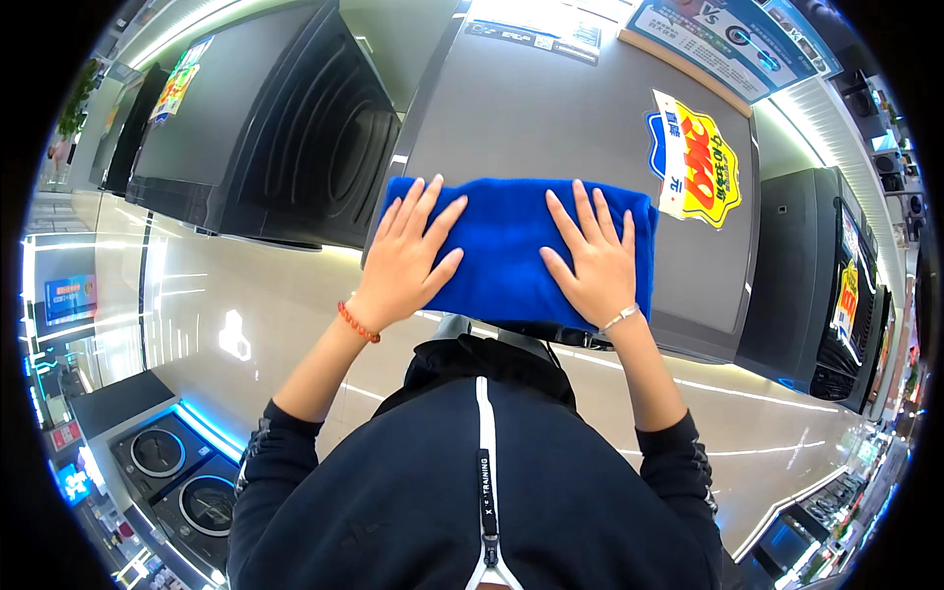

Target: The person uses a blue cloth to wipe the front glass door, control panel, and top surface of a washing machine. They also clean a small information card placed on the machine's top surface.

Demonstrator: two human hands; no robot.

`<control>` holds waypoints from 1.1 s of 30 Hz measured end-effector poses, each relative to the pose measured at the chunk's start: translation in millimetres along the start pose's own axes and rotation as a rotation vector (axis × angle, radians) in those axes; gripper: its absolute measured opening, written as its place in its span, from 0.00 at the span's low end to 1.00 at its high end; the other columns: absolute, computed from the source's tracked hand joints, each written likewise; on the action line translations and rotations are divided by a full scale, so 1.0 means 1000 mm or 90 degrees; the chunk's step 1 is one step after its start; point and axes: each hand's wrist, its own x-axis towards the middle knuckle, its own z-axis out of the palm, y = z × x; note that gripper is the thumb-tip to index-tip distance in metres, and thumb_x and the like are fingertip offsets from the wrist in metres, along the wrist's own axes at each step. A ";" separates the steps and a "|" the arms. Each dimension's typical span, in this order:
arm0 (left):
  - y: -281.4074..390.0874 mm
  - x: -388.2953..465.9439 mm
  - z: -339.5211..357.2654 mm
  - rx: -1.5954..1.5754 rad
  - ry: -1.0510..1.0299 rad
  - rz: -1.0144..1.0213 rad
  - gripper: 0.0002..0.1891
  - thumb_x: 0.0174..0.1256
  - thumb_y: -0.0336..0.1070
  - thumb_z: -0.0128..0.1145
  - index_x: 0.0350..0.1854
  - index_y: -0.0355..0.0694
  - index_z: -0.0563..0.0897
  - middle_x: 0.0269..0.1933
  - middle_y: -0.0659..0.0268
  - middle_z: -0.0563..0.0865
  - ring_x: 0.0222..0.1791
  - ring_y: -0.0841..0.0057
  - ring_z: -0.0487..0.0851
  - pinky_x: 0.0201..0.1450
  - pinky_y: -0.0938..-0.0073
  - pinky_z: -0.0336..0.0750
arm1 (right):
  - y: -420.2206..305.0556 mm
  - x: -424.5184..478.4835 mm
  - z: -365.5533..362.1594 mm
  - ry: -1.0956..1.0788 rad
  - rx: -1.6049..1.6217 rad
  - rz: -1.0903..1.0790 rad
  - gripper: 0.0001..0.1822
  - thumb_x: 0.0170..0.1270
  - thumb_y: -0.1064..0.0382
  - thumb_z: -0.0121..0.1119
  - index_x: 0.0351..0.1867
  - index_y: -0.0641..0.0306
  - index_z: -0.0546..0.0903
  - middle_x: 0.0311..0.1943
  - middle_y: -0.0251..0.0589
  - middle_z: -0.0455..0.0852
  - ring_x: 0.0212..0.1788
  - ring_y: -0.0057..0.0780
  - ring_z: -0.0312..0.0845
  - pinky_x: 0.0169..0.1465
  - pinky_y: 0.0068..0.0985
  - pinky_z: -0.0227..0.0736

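Note:
A folded blue cloth (509,251) lies across the near part of a dark grey appliance top (516,118). My left hand (405,258) rests flat on the cloth's left side, fingers spread, with an orange bead bracelet at the wrist. On the right side of the cloth my right hand (597,262) lies palm down, its fingers also apart, a thin silver bracelet below it. Just beyond the cloth's right end is a yellow, red and blue price sign (697,158) on the same top.
A printed sheet (538,26) and a display board (730,40) stand at the far side of the top. Dark appliances flank it, one at left (295,133), another at right (800,280). Front-loading machines (181,479) are at lower left.

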 end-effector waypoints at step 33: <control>-0.029 0.087 0.015 0.084 0.016 0.118 0.31 0.77 0.46 0.47 0.80 0.46 0.62 0.81 0.59 0.60 0.81 0.60 0.57 0.81 0.54 0.48 | -0.007 0.059 0.021 0.121 0.042 -0.092 0.35 0.65 0.48 0.58 0.73 0.56 0.72 0.74 0.51 0.69 0.76 0.45 0.64 0.77 0.51 0.48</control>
